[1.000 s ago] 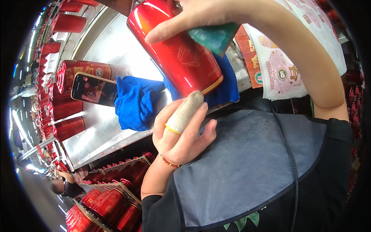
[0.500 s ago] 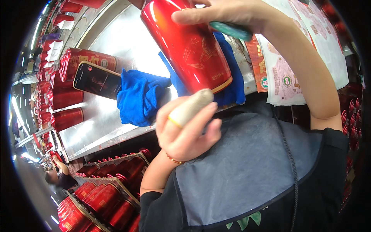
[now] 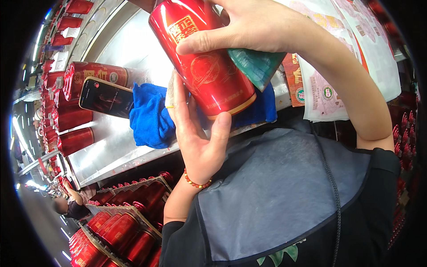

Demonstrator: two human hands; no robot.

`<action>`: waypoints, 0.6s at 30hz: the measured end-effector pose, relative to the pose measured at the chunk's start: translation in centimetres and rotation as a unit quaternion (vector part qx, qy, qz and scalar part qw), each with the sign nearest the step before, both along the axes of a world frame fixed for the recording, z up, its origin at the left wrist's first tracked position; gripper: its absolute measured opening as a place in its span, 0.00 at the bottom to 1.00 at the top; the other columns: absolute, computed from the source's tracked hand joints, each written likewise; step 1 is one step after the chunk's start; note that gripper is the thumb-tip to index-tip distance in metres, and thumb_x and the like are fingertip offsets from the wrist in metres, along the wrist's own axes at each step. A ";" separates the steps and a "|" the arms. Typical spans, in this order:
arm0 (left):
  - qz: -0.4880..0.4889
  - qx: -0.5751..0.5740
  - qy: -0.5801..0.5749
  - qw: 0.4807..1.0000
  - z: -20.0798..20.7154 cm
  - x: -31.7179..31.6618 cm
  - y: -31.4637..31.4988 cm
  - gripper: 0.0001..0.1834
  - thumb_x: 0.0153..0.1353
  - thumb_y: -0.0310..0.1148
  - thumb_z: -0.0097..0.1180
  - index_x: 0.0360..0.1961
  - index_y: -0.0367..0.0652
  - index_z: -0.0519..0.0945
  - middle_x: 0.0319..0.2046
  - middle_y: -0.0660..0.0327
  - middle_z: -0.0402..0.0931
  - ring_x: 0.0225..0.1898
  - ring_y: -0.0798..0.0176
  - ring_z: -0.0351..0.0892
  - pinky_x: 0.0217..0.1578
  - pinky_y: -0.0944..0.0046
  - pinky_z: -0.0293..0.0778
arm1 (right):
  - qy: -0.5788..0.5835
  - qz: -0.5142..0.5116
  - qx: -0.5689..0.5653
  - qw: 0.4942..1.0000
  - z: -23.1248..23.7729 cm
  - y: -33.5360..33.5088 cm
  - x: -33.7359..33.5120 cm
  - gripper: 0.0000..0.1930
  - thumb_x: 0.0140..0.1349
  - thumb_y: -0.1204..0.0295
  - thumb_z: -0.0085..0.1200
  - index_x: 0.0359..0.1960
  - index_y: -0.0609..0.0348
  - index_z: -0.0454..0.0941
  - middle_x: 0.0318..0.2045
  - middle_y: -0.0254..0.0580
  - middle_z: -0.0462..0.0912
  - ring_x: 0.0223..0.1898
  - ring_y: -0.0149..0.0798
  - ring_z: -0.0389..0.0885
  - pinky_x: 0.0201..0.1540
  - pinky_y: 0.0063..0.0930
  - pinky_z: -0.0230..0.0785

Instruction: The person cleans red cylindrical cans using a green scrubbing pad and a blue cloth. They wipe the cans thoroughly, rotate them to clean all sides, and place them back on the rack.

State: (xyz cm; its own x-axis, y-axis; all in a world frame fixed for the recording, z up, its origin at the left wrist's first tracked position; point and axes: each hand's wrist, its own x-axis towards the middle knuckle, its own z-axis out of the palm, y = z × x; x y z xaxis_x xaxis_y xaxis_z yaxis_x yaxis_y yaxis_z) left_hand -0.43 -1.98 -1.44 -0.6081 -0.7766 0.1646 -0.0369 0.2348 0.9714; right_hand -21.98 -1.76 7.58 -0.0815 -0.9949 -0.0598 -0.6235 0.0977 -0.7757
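Observation:
A glossy red bottle [image 3: 209, 84] with gold drawings and a gold band at its base is tilted over the bench, its upper end cut off by the top edge. My right hand [image 3: 249, 26] wraps round it from the right, thumb across its front. A thin teal-green sheet [image 3: 258, 64] hangs from under that palm, against the bottle's side. My left hand [image 3: 195, 138] cups the bottle's lower end, long fingers along its left side and thumb at the base rim. One left finger wears a pale finger cover. Under the bottle lies a blue cloth [image 3: 153, 116].
A phone [image 3: 106, 96] leans beside a red bottle [image 3: 95, 78] on the metal bench [image 3: 102, 149]. Several red bottles line the left. Printed white sheets [image 3: 327, 93] lie at right. Crates of red bottles [image 3: 118, 231] stand below left, with another person [image 3: 71, 202] far off.
My left hand has turned and come up against the bottle's lower end. The bottle has shifted slightly left and rotated, showing a gold panel. The teal-green sheet has spread out below my right palm.

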 end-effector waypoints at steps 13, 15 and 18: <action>-0.004 0.063 0.034 0.997 0.3 -0.6 0.6 0.53 0.63 0.25 0.64 0.80 0.34 0.41 0.76 0.50 0.44 0.77 0.53 0.50 0.74 0.53 0.52 | -0.053 0.047 0.000 0.997 -0.4 0.1 -1.1 0.41 0.58 0.37 0.63 0.56 0.66 0.78 0.46 0.56 0.86 0.49 0.48 0.85 0.51 0.38 0.78; -0.002 0.060 0.040 0.997 0.3 -0.6 0.6 0.54 0.62 0.26 0.66 0.80 0.33 0.41 0.76 0.49 0.45 0.77 0.52 0.51 0.74 0.52 0.52 | -0.044 0.030 -0.006 0.999 -0.6 0.1 -0.8 0.42 0.58 0.36 0.63 0.57 0.66 0.78 0.47 0.55 0.85 0.49 0.48 0.85 0.52 0.39 0.78; 0.012 -0.020 0.010 1.000 -0.3 -0.1 0.4 0.53 0.61 0.27 0.68 0.79 0.33 0.45 0.76 0.48 0.47 0.76 0.51 0.54 0.74 0.51 0.54 | -0.057 0.013 -0.003 0.998 -0.6 0.2 -0.6 0.44 0.56 0.35 0.64 0.59 0.65 0.76 0.49 0.55 0.84 0.51 0.48 0.84 0.54 0.40 0.78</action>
State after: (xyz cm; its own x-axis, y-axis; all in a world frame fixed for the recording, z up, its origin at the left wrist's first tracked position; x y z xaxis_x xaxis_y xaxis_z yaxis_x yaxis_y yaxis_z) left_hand -0.53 -1.57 -1.75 -0.5854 -0.7835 0.2082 -0.0234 0.2731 0.9617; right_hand -22.62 -1.60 6.95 -0.0488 -0.9970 -0.0602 -0.5331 0.0770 -0.8425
